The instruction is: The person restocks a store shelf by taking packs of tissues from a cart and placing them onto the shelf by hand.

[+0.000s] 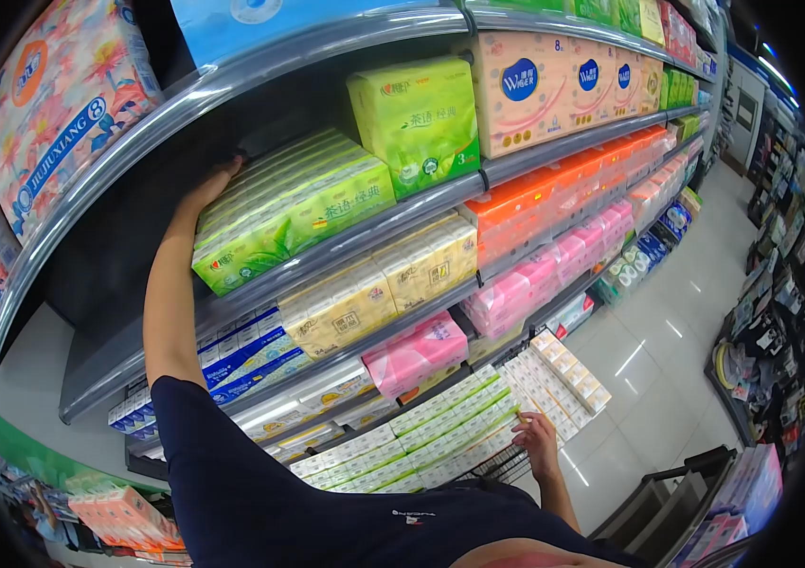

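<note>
The big pack [303, 222] reads to me as bright lime green, with pale bands across its top and darker green leaves printed on its front. I see the same lime on the upright pack [420, 133], then dark blue ovals on the peach pack [554, 128]. Below run orange packs [563, 185], cream packs [379, 284] and pink packs [535, 275]. I also pick out a flower-patterned pack [66, 95] with a blue band, white-and-green striped packs [455, 417] and a navy shirt [232, 464].
</note>
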Motion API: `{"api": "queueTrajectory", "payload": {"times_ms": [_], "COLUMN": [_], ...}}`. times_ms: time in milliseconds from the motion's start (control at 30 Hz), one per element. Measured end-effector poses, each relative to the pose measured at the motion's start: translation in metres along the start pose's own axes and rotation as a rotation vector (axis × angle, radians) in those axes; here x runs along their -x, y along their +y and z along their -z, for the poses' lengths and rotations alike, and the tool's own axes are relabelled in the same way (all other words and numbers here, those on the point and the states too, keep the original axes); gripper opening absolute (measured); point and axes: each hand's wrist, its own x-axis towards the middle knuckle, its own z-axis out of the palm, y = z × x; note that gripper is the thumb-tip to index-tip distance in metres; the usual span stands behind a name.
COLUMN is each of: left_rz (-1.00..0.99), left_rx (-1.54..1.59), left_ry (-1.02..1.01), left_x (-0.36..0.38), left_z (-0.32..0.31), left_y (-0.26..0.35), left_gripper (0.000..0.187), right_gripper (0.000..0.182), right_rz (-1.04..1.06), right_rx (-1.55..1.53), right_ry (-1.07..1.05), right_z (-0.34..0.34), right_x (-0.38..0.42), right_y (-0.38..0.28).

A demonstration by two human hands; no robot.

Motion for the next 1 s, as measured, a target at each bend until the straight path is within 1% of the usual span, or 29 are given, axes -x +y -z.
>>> {"api": "queueTrajectory", "payload": {"times_ms": [200, 267, 300, 367, 500, 567, 600, 667, 700, 767, 800, 867, 1000], "left_rz": [-0.005, -0.016, -0.017, 0.017, 0.007, -0.128, -0.127, -0.188, -0.187, -0.028, -0.026, 0.106, 0.106], "left_rx": [-0.095, -0.002, -0.001, 0.293, 0.337, 0.318, 0.32, 0.468, 0.463, 0.252, 0.25, 0.153, 0.239], "left_ry": [-0.019, 0.061, 0.061, -0.09, -0.105, -0.152, -0.152, -0.197, -0.196, -0.146, -0.146, -0.183, -0.177], "left_x": [-0.021, -0.007, -0.003, 0.0, -0.013, -0.018, -0.018, -0.018, -0.017, -0.012, -0.015, -0.022, 0.001], "left_z": [-0.001, -0.005, -0.003, 0.001, 0.005, 0.008, 0.009, 0.011, 0.014, 0.013, 0.01, 0.003, -0.002], "left_y": [-0.014, -0.008, -0.006, -0.003, -0.03, -0.041, -0.044, -0.05, -0.042, -0.017, -0.014, -0.008, 0.006], "left_gripper": [0.068, 0.064, 0.064, 0.059, 0.056, 0.054, 0.054, 0.053, 0.053, 0.054, 0.054, 0.057, 0.059], "right_gripper": [0.034, 0.034, 0.033, 0.033, 0.035, 0.036, 0.036, 0.036, 0.037, 0.037, 0.037, 0.035, 0.034], "right_rz": [0.003, 0.002, -0.001, -0.007, -0.014, -0.013, -0.011, -0.016, -0.018, -0.026, -0.032, -0.03, -0.015], "right_rx": [0.002, -0.001, -0.003, -0.002, 0.006, 0.006, 0.006, 0.012, 0.012, 0.004, 0.002, -0.006, -0.022], "right_ry": [0.008, 0.008, 0.006, 0.013, 0.027, 0.019, 0.011, 0.016, 0.019, 0.013, 0.012, 0.008, 0.005], "right_z": [0.0, 0.0, 0.0, 0.0, -0.003, -0.005, -0.005, -0.003, -0.004, -0.005, -0.004, -0.006, -0.008], "right_x": [-0.002, -0.002, -0.002, -0.003, -0.007, -0.008, -0.009, -0.011, -0.013, -0.016, -0.017, -0.019, -0.021], "right_y": [0.0, 0.001, 0.002, 0.002, 0.003, 0.004, 0.004, 0.007, 0.011, 0.015, 0.016, 0.018, 0.017]}}
